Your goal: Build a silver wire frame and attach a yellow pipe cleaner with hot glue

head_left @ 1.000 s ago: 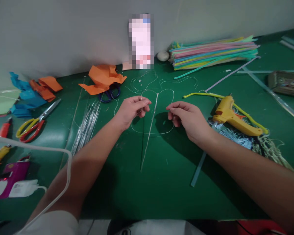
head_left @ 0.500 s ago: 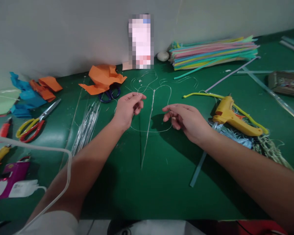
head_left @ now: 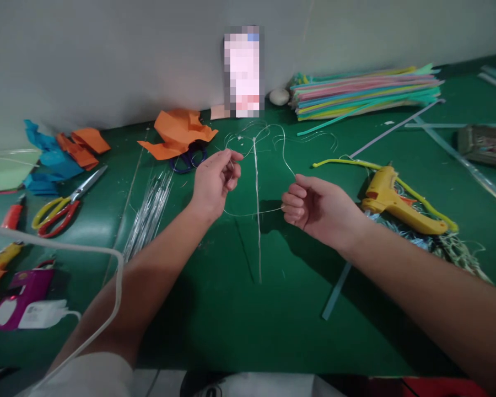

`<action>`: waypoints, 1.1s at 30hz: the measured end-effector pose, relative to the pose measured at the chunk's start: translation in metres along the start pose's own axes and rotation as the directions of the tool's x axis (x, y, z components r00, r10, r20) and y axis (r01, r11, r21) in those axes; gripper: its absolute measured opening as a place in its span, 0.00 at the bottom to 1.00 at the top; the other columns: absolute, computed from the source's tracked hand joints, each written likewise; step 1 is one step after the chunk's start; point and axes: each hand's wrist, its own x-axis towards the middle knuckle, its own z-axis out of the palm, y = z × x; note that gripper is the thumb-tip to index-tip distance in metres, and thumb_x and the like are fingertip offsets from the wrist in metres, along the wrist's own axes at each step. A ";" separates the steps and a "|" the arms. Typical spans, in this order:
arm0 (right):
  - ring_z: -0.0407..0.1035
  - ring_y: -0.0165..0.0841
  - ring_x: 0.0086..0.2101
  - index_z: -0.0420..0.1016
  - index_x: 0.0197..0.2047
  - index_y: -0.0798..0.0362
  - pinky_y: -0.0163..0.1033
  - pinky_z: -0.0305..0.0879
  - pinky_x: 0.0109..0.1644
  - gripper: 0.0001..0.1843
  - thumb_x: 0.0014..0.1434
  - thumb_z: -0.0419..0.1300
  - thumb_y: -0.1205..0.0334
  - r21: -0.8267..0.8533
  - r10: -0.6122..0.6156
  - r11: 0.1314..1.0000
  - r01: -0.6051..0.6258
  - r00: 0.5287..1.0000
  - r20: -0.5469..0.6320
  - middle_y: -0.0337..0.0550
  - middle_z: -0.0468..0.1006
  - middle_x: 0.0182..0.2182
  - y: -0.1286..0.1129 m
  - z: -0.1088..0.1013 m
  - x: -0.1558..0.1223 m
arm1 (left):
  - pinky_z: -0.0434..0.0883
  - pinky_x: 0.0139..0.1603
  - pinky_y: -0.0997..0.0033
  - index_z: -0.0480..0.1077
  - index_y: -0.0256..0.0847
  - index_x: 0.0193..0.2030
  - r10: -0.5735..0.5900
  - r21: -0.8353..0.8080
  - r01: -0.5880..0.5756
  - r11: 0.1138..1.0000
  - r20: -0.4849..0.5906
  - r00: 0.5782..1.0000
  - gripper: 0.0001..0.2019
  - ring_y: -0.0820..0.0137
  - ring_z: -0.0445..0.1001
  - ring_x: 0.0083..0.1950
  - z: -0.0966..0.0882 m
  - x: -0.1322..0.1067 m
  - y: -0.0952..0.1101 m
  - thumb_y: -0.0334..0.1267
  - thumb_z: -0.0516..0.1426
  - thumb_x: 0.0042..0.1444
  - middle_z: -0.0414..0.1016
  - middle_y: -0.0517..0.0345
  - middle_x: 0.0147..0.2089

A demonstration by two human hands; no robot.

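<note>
A thin silvery wire (head_left: 285, 144) bent into a wide loop hangs between my hands above the green table. Its twisted straight stem (head_left: 257, 209) points down toward me from the loop's far side. My left hand (head_left: 218, 179) pinches the loop's left side between thumb and fingers. On the opposite side, my right hand (head_left: 310, 204) is closed round the wire, fingers curled in. Beyond the loop, more loose curled wire (head_left: 328, 134) lies on the table. A bundle of straight wires (head_left: 151, 209) rests left of my left hand.
Scissors (head_left: 68, 204), crumpled orange paper (head_left: 179, 132) and a purple device (head_left: 22, 298) lie leftward. A yellow glue gun (head_left: 391, 201) is near my right forearm. Pipe cleaners (head_left: 364, 96) and a propped phone (head_left: 243, 74) stand at the back. A white cable (head_left: 118, 286) crosses my left arm.
My right hand has closed its fingers round the loop's right side. The stem has swung from slanting left to nearly straight down. The left hand keeps its pinch.
</note>
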 end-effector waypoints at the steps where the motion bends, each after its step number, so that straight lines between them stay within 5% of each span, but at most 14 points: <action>1: 0.53 0.26 0.21 0.58 0.21 0.52 0.31 0.57 0.24 0.21 0.65 0.54 0.58 0.018 -0.001 1.000 0.001 1.000 0.002 0.36 0.57 0.19 0.001 0.001 -0.001 | 0.56 0.18 0.81 0.74 0.38 0.31 -0.014 -0.009 0.014 1.000 0.000 1.000 0.15 0.83 0.59 0.18 0.001 -0.001 0.001 0.38 0.52 0.67 0.66 0.63 0.24; 9: 0.49 0.25 0.20 0.52 0.20 0.51 0.31 0.55 0.23 0.23 0.65 0.53 0.60 0.074 -0.022 0.997 0.024 0.999 -0.023 0.34 0.52 0.17 0.004 0.006 -0.004 | 0.57 0.19 0.81 0.73 0.38 0.30 -0.056 -0.044 0.056 0.997 0.001 0.998 0.15 0.82 0.58 0.18 0.004 -0.004 0.006 0.38 0.52 0.68 0.65 0.64 0.23; 18: 0.56 0.25 0.22 0.68 0.25 0.53 0.33 0.59 0.27 0.20 0.66 0.53 0.52 -0.003 -0.028 1.000 0.029 0.998 0.050 0.38 0.68 0.24 0.008 0.005 -0.005 | 0.57 0.19 0.79 0.71 0.39 0.31 -0.028 -0.005 0.027 1.000 -0.028 0.999 0.15 0.81 0.57 0.19 0.000 0.000 0.007 0.40 0.50 0.68 0.63 0.64 0.24; 27: 0.42 0.21 0.14 0.75 0.25 0.54 0.37 0.38 0.20 0.27 0.67 0.49 0.45 -0.329 -0.180 0.928 0.175 0.984 0.016 0.41 0.76 0.26 0.005 -0.001 -0.002 | 0.54 0.19 0.79 0.74 0.39 0.32 -0.094 0.094 0.080 0.992 0.146 0.985 0.13 0.82 0.56 0.18 0.001 -0.004 0.007 0.40 0.53 0.66 0.65 0.64 0.22; 33: 0.62 0.27 0.23 0.76 0.29 0.53 0.35 0.55 0.26 0.27 0.66 0.51 0.40 -0.502 -0.303 0.848 0.168 0.932 -0.200 0.44 0.74 0.25 -0.001 -0.003 0.001 | 0.54 0.19 0.79 0.76 0.38 0.30 -0.154 0.112 0.131 0.985 0.236 0.959 0.13 0.82 0.57 0.17 0.005 -0.008 0.010 0.38 0.54 0.64 0.66 0.61 0.21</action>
